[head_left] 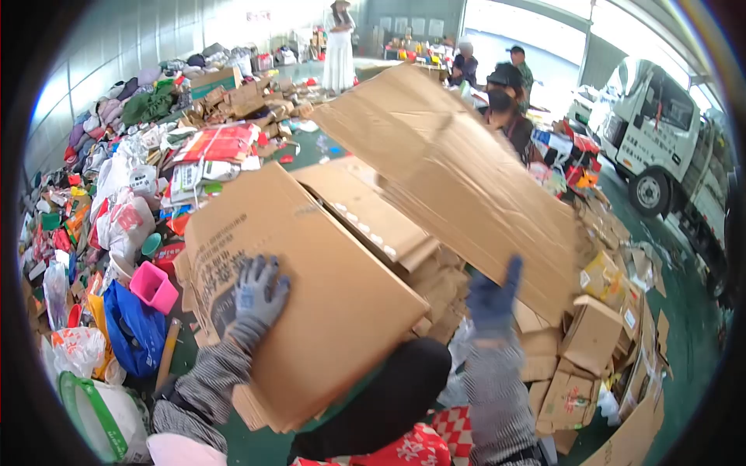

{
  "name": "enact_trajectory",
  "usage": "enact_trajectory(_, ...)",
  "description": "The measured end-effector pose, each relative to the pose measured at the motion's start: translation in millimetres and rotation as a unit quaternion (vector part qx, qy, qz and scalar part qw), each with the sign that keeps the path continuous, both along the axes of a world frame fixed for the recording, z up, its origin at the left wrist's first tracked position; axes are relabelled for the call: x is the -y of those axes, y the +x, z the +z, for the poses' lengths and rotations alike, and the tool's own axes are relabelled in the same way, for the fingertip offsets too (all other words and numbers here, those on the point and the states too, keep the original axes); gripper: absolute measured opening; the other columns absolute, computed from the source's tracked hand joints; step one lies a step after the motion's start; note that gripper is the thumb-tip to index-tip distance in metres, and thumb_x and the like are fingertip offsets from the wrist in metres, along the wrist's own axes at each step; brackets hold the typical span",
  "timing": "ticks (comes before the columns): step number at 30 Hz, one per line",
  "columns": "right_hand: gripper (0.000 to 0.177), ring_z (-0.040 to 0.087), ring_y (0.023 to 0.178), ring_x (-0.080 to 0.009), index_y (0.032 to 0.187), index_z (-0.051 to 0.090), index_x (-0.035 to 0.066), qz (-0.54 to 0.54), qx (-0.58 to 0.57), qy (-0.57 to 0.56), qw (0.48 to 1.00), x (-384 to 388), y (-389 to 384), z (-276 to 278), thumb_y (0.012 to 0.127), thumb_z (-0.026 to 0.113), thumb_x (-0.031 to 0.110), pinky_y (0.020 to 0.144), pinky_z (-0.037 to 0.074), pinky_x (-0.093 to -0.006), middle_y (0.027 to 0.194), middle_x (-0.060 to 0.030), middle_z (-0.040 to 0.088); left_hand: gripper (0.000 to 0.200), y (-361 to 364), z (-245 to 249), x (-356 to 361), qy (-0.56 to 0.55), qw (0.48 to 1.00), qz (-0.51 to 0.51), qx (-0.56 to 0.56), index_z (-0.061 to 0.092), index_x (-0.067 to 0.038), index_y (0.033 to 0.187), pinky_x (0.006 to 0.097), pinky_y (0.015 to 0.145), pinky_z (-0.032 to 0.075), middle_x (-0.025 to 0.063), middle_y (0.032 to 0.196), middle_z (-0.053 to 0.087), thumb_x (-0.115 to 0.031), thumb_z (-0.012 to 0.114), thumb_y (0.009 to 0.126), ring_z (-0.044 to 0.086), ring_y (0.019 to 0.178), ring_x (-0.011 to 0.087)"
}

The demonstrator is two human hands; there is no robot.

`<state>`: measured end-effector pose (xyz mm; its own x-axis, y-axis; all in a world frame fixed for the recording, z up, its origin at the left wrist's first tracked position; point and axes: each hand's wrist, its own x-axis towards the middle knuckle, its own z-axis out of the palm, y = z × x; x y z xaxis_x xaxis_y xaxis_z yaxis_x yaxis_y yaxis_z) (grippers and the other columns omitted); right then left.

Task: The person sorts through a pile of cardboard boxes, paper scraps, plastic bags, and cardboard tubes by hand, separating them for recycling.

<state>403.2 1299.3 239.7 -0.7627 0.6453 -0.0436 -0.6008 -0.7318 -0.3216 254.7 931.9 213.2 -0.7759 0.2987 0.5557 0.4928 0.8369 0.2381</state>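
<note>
My left hand (260, 297), in a grey glove, lies with its fingers spread on a large flattened cardboard box (334, 303) that bears dark printing. Beneath that box the edges of more cardboard show. On the right, my right hand (494, 299), in a blue glove, is blurred at the lower edge of a big tilted cardboard sheet (458, 179). Its thumb or a finger points up in front of the sheet, and the other fingers are unclear. Between the two pieces lies another flattened box (365, 206) with a row of white spots.
Bags, clothes and a pink container (154, 287) are heaped at the left. More cardboard (594, 334) piles up at the right. A masked person (505, 109) is behind the raised sheet; other people stand farther back. A white truck (657, 132) is at the right.
</note>
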Motion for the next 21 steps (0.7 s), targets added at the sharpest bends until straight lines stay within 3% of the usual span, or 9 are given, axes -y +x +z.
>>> enact_trajectory(2, 0.039, 0.057, 0.075, -0.0131, 0.105, 0.052, 0.012, -0.095, 0.013, 0.049, 0.994, 30.9, -98.4, -14.4, 0.075, 0.065, 0.032, 0.059, 0.050, -0.0232, 0.091, -0.0023, 0.059, 0.046, 5.2, 3.5, -0.6, -0.001, 1.000, 0.007, 0.015, 0.049, -0.012, 0.118, 0.0467, 0.100, 0.021, 0.0189, 0.125, 0.041, -0.036, 0.052, 0.078, 0.033, 0.118, 0.0380)
enact_trajectory(7, 0.048, 0.053, 0.094, -0.0224, 0.111, 0.048, 0.011, -0.011, 0.139, -0.276, 0.951, 111.5, -201.8, -3.5, 0.072, 0.070, 0.028, 0.074, 0.053, -0.0327, 0.104, -0.0071, 0.054, 0.050, 0.9, -1.4, 4.2, -0.005, 0.999, -0.005, 0.036, 0.047, -0.010, 0.119, 0.0475, 0.101, 0.017, 0.0206, 0.126, 0.037, -0.038, 0.051, 0.078, 0.029, 0.120, 0.0385)
enact_trajectory(9, 0.048, 0.050, 0.098, -0.0264, 0.112, 0.045, 0.005, -0.012, 0.132, -0.203, 0.970, 110.2, -199.2, -9.0, 0.074, 0.068, 0.024, 0.077, 0.052, -0.0339, 0.109, -0.0119, 0.050, 0.049, -0.5, 0.4, 5.9, -0.010, 0.999, -0.002, 0.043, 0.047, -0.010, 0.119, 0.0476, 0.101, 0.017, 0.0205, 0.127, 0.037, -0.039, 0.051, 0.078, 0.029, 0.120, 0.0381)
enact_trajectory(11, 0.043, 0.051, 0.096, -0.0241, 0.113, 0.042, 0.007, 0.250, 0.137, -0.315, 0.905, 99.9, -170.0, 4.8, 0.080, 0.061, 0.024, 0.079, 0.051, -0.0383, 0.111, -0.0134, 0.049, 0.049, 1.1, 0.2, 6.5, -0.016, 0.998, -0.005, 0.054, 0.046, -0.011, 0.119, 0.0478, 0.101, 0.016, 0.0205, 0.127, 0.036, -0.039, 0.050, 0.079, 0.028, 0.121, 0.0378)
enact_trajectory(13, 0.039, 0.052, 0.097, -0.0261, 0.111, 0.043, 0.005, 0.293, 0.091, -0.267, 0.914, 108.9, -131.5, 10.5, 0.081, 0.059, 0.026, 0.079, 0.051, -0.0384, 0.110, -0.0159, 0.049, 0.049, -0.2, 0.3, 4.2, -0.013, 0.999, -0.004, 0.048, 0.047, -0.010, 0.118, 0.0473, 0.102, 0.014, 0.0201, 0.128, 0.035, -0.039, 0.050, 0.079, 0.026, 0.122, 0.0372)
enact_trajectory(15, 0.040, 0.056, 0.092, -0.0262, 0.108, 0.045, 0.003, 0.373, 0.077, 0.069, 0.922, 107.3, -86.9, 22.2, 0.082, 0.057, 0.030, 0.076, 0.051, -0.0365, 0.105, -0.0148, 0.053, 0.046, -4.6, -5.7, 4.4, -0.015, 1.000, 0.006, 0.015, 0.049, -0.008, 0.115, 0.0451, 0.100, 0.022, 0.0209, 0.124, 0.039, -0.037, 0.051, 0.079, 0.031, 0.118, 0.0376)
enact_trajectory(16, 0.040, 0.057, 0.090, -0.0261, 0.108, 0.045, 0.003, 0.351, 0.065, 0.133, 0.925, 96.6, -63.0, 27.0, 0.082, 0.056, 0.032, 0.075, 0.050, -0.0351, 0.102, -0.0142, 0.055, 0.044, -5.2, -4.9, 2.3, -0.032, 0.999, 0.001, 0.012, 0.049, -0.006, 0.114, 0.0434, 0.099, 0.025, 0.0212, 0.123, 0.041, -0.035, 0.051, 0.079, 0.034, 0.117, 0.0372)
enact_trajectory(19, 0.042, 0.057, 0.094, -0.0238, 0.117, 0.044, 0.006, 0.183, 0.154, 0.253, 0.937, 35.9, 35.2, 48.6, 0.087, 0.048, 0.035, 0.080, 0.047, -0.0349, 0.105, -0.0130, 0.055, 0.035, 4.4, 8.9, 1.8, -0.040, 0.985, -0.160, -0.039, 0.039, -0.001, 0.122, 0.0336, 0.099, 0.030, 0.0160, 0.126, 0.040, -0.010, 0.034, 0.088, 0.038, 0.117, 0.0261)
enact_trajectory(21, 0.039, 0.057, 0.092, -0.0225, 0.115, 0.046, 0.006, 0.006, 0.131, 0.299, 0.945, -5.9, 134.4, 46.0, 0.087, 0.049, 0.033, 0.078, 0.047, -0.0340, 0.104, -0.0117, 0.055, 0.041, -21.9, -19.7, 11.7, -0.031, 0.980, -0.198, 0.006, 0.032, -0.002, 0.127, 0.0338, 0.099, 0.030, 0.0123, 0.131, 0.035, -0.023, 0.023, 0.093, 0.035, 0.120, 0.0224)
